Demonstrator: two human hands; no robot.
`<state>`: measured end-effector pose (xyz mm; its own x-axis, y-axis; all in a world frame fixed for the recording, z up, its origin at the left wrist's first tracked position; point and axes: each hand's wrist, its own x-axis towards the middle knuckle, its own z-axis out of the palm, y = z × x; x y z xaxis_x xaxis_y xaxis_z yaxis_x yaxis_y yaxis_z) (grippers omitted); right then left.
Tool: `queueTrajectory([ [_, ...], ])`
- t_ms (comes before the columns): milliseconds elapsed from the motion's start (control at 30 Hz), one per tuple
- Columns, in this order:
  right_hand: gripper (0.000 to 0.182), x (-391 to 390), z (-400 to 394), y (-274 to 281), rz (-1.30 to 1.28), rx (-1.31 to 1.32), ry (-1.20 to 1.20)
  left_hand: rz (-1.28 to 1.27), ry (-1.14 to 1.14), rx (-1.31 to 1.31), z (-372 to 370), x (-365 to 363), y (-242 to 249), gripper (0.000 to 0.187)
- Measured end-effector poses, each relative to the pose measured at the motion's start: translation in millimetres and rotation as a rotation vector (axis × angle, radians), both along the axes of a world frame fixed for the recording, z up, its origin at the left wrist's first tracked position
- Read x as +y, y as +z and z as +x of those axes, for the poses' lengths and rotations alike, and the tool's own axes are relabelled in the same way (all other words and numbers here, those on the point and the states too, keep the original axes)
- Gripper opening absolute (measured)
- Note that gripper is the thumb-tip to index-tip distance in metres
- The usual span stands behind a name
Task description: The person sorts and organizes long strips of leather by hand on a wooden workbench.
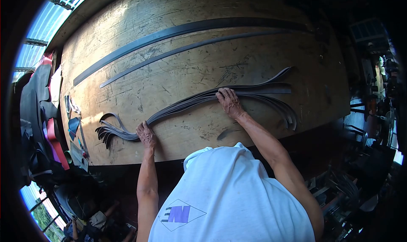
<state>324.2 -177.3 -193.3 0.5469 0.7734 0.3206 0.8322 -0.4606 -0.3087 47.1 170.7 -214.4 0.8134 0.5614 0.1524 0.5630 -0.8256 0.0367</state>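
Observation:
A bundle of long dark strips (182, 107), which look like leather, lies across the near half of a wooden table (178, 51). Near the bundle's left end, my left hand (146, 135) is closed round the strips. My right hand (229, 102) grips them right of the middle, fingers curled over the far side. Beyond each hand the strip ends fan out; at the left several curl over, and at the right they spread apart. Between my hands the strips run close together. The undersides of the strips and my fingertips are partly hidden.
A wide dark strip (182, 29) and a narrower strip (178, 51) lie farther back on the table. Small tools and scraps (74, 127) sit at its left edge. Rolled or folded material (36, 94) stands left of the table. A person (87, 229) is at the lower left.

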Motion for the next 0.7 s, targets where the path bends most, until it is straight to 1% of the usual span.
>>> queueTrajectory([
  [133,0.033,7,5,2,-0.012,0.033,-0.021,0.003,0.005,0.010,0,0,0,0.034],
  [267,0.034,12,8,8,-0.132,-0.005,-0.070,-0.006,-0.008,-0.008,-1,2,-1,0.034],
  [367,0.034,9,10,34,-0.249,0.201,-0.213,0.010,-0.023,-0.013,-2,2,-1,0.033],
  [400,0.035,5,12,32,-0.263,0.195,-0.224,0.007,-0.021,-0.018,-2,2,-1,0.033],
  [533,0.035,-39,37,20,-0.310,0.126,-0.276,0.041,-0.030,-0.016,-1,1,0,0.032],
  [600,0.033,-80,54,11,-0.366,0.078,-0.380,0.016,-0.022,-0.021,1,0,2,0.032],
  [667,0.031,-122,70,16,-0.388,0.110,-0.544,0.003,-0.006,-0.020,0,-1,2,0.032],
  [700,0.034,-140,79,16,-0.441,0.112,-0.616,0.002,-0.002,-0.017,1,-1,1,0.032],
])
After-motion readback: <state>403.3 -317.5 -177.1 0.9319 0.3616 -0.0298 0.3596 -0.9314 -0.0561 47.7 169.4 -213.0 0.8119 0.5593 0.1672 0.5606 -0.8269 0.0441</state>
